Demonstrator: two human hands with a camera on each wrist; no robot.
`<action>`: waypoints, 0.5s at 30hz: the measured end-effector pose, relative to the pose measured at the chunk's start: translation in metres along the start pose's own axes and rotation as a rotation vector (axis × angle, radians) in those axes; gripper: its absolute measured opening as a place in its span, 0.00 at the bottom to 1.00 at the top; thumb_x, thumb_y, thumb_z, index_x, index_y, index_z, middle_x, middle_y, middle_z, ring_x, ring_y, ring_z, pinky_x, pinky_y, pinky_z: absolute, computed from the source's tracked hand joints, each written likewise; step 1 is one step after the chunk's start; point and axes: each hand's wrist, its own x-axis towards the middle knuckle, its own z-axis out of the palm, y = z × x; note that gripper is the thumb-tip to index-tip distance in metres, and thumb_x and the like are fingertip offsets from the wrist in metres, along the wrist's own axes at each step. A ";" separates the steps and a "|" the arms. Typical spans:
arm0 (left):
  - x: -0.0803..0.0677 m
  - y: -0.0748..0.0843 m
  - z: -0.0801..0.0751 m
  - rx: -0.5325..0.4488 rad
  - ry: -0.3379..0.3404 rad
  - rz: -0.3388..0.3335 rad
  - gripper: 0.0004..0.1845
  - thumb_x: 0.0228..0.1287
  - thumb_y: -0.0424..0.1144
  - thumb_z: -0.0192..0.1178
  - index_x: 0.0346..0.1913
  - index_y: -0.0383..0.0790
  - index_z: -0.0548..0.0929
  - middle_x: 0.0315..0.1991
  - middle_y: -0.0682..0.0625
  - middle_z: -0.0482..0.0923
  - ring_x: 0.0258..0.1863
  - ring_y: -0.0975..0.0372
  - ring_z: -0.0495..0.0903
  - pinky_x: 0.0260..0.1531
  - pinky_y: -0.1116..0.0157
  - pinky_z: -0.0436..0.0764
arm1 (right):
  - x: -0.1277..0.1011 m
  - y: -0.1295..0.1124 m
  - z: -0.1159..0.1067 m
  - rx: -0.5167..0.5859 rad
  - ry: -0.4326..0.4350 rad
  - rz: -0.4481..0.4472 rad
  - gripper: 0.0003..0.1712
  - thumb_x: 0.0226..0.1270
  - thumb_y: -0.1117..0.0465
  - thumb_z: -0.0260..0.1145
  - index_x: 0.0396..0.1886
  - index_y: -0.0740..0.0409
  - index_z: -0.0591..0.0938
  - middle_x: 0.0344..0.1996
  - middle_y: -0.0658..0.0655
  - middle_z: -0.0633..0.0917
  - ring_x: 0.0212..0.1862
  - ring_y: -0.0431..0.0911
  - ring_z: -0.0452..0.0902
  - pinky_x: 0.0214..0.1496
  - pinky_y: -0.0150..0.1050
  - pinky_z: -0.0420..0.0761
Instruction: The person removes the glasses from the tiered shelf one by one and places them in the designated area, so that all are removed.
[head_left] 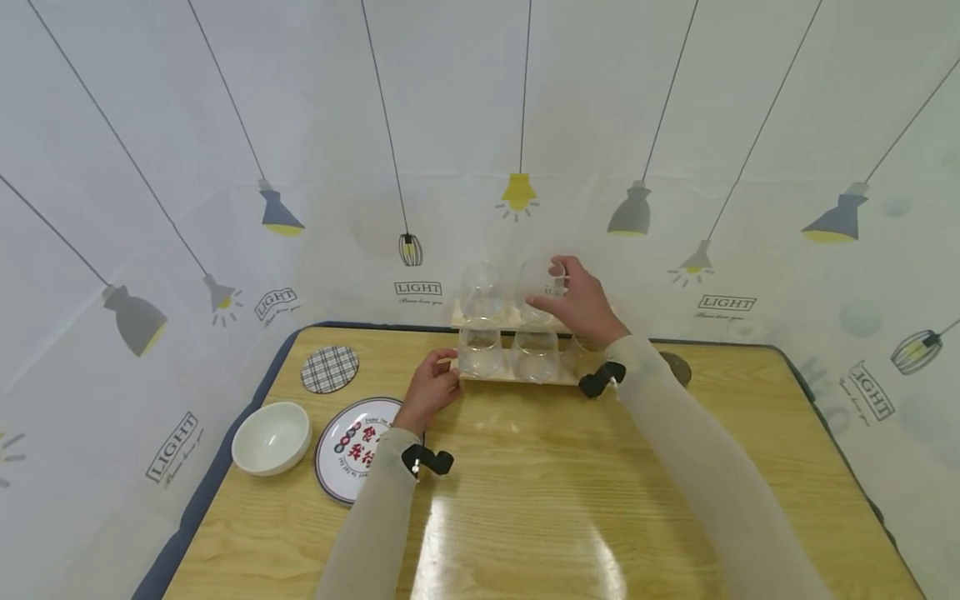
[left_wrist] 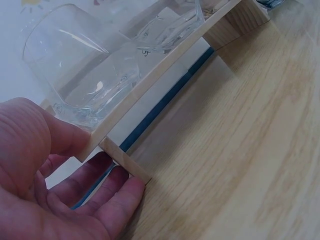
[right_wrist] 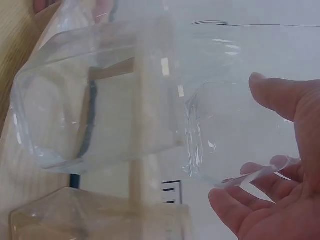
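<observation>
A: Step in hand?
B: Wooden rack point(left_wrist: 159, 75) apparently steadied; left hand point(head_left: 432, 385) grips its left end. Rack's upper tier: right hand point(head_left: 583, 302) curls fingers around a clear glass point(head_left: 534, 285), presumably positioning it.
A: Next move?
B: Likely calls for level control; glass-to-rack contact unclear.

Pale walls point(head_left: 450, 108) printed with hanging lamps point(head_left: 519, 193) and the word LIGHT rise around a wood-grained table point(head_left: 525, 500), dark blue edging point(head_left: 191, 517) along its left side, pale glare streaks point(head_left: 431, 542) across its top.
</observation>
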 end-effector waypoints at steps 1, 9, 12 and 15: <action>0.000 0.000 0.000 -0.002 -0.002 -0.002 0.20 0.76 0.26 0.57 0.66 0.42 0.76 0.55 0.41 0.78 0.43 0.58 0.79 0.42 0.61 0.83 | -0.003 0.000 -0.003 0.010 0.011 -0.005 0.52 0.65 0.40 0.77 0.80 0.53 0.62 0.73 0.59 0.75 0.73 0.60 0.70 0.70 0.61 0.75; 0.001 0.001 -0.003 0.033 -0.018 -0.014 0.22 0.76 0.29 0.58 0.68 0.43 0.75 0.59 0.38 0.77 0.47 0.56 0.79 0.47 0.59 0.84 | -0.039 -0.004 -0.031 0.088 0.126 -0.074 0.51 0.65 0.39 0.77 0.81 0.50 0.65 0.71 0.61 0.77 0.70 0.58 0.71 0.63 0.61 0.77; 0.002 0.000 -0.003 0.034 -0.021 -0.011 0.21 0.76 0.29 0.58 0.68 0.43 0.75 0.57 0.39 0.77 0.47 0.56 0.80 0.47 0.60 0.84 | -0.054 -0.001 -0.040 0.096 0.171 -0.084 0.49 0.64 0.41 0.78 0.80 0.46 0.66 0.70 0.59 0.78 0.70 0.57 0.72 0.63 0.60 0.79; 0.002 -0.001 -0.002 0.023 -0.023 -0.006 0.22 0.75 0.28 0.58 0.68 0.42 0.75 0.56 0.39 0.77 0.46 0.55 0.79 0.46 0.60 0.84 | -0.070 0.001 -0.050 0.105 0.203 -0.077 0.48 0.63 0.43 0.80 0.79 0.43 0.68 0.69 0.57 0.78 0.69 0.54 0.73 0.64 0.60 0.80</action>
